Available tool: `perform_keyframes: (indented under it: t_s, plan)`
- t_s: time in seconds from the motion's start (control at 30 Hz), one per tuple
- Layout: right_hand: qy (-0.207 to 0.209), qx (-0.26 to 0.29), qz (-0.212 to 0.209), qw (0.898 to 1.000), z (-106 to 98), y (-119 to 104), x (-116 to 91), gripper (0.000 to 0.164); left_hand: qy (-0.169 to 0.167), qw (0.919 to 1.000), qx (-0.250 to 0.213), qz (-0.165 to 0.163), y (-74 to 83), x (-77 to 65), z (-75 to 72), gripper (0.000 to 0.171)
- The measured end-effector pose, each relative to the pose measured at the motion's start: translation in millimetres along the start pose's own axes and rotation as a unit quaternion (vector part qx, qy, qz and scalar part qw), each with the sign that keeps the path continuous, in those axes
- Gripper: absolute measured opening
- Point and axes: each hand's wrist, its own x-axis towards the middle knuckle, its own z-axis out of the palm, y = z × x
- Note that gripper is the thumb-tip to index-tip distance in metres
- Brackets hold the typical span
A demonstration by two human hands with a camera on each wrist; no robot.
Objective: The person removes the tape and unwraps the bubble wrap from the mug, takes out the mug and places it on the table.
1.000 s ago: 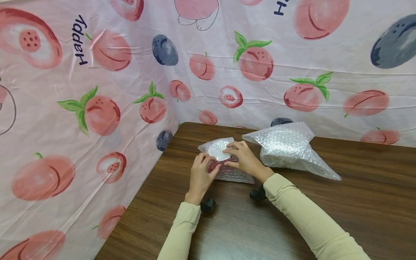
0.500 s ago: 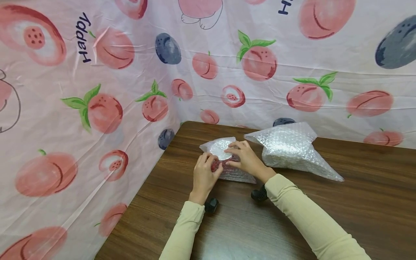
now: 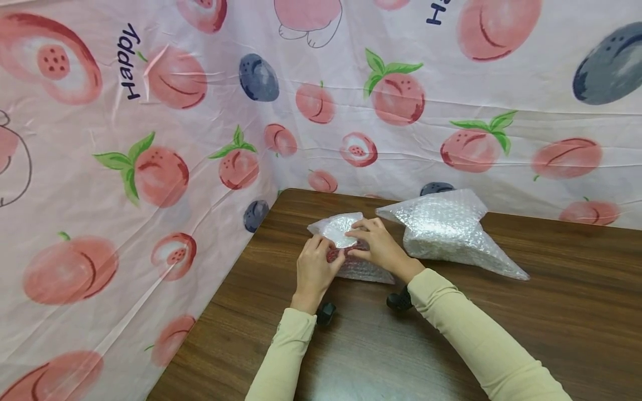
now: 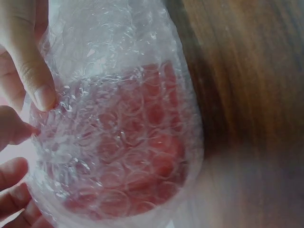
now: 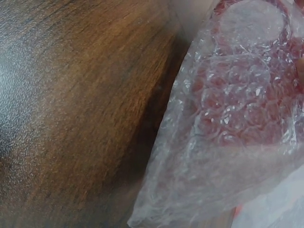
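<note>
A small bubble-wrap package (image 3: 363, 270) lies near the table's far left corner. Something red shows through the clear bubbles, and its upper part looks silvery white. My left hand (image 3: 313, 270) grips its left side with bent fingers, the thumb near the middle. From the right, my right hand (image 3: 378, 245) pinches the wrap, thumb and fingers curved toward the left hand. In the left wrist view the red part of the bubble-wrap package (image 4: 142, 133) fills the middle, and a thumb (image 4: 35, 80) presses its edge. The right wrist view shows mostly the package's near side (image 5: 232, 104); the right hand is almost wholly out of frame.
A larger bubble-wrapped bundle (image 3: 441, 228) with pointed corners lies just right of the hands. Both rest on a brown wood-grain table (image 3: 567, 312). Fruit-printed cloth (image 3: 311, 72) hangs behind and along the left edge. Dark wrist devices (image 3: 399, 299) sit under both wrists.
The left hand has shifted very slightly right, nearer the right hand. The package and the right hand stay almost where they were; the head view has moved a little.
</note>
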Motion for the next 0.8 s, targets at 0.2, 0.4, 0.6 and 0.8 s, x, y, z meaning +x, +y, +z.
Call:
perform_keyframes:
  t_s: [0.2, 0.4, 0.6, 0.8]
  plan:
    - [0.002, -0.005, -0.003, 1.0, 0.4, 0.2, -0.7, 0.037, 0.001, 0.9991, 0.043, 0.006, 3.5, 1.0, 1.5, 0.014]
    - [0.002, -0.014, -0.002, 1.0, 1.2, -0.8, -0.9, 0.038, -0.009, 0.9965, 0.082, 0.011, 7.0, 3.5, 2.4, 0.016]
    - [-0.005, -0.023, 0.005, 1.0, 0.4, -2.1, -1.2, 0.037, -0.016, 0.9966, 0.081, 0.005, 7.7, 4.1, 1.4, 0.018]
    - [0.0, -0.024, -0.002, 1.0, 0.6, -2.6, -1.0, 0.037, -0.013, 0.9968, 0.079, -0.002, 8.0, 3.4, 2.2, 0.019]
